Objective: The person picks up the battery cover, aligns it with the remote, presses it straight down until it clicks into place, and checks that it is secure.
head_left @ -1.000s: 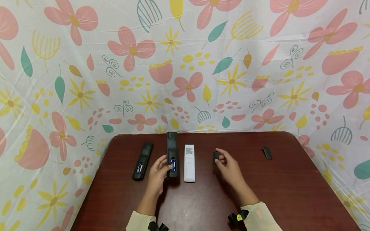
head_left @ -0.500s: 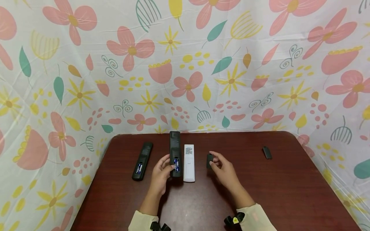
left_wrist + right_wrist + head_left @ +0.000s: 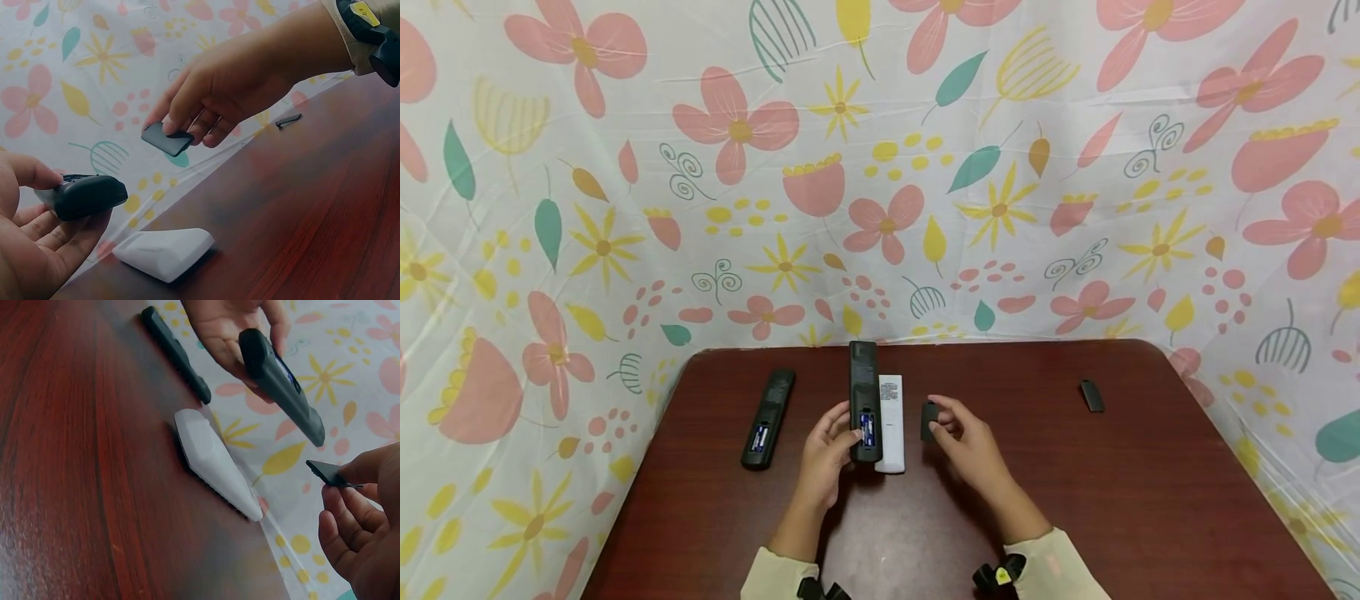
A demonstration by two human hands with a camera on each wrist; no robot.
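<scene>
My left hand (image 3: 824, 462) grips a black remote control (image 3: 864, 383) near its lower end, back side up, with the battery compartment uncovered. Blue batteries (image 3: 867, 429) show inside it, and the thumb lies at the compartment's edge. The remote is raised above the table and partly overlaps a white remote control (image 3: 892, 417) in the head view. My right hand (image 3: 973, 446) pinches a small black battery cover (image 3: 928, 422) between thumb and fingers, a short way right of the held remote. In the left wrist view the cover (image 3: 167, 139) is tilted in the air.
A second black remote (image 3: 768, 419) lies at the left on the brown table (image 3: 1150, 500), its batteries exposed. Another black battery cover (image 3: 1092, 396) lies far right. A flower-patterned cloth (image 3: 880, 192) hangs behind the table's back edge.
My left hand has carried the black remote rightward until it overlaps the white one in the head view. The right hand has brought the battery cover leftward, narrowing the gap between them.
</scene>
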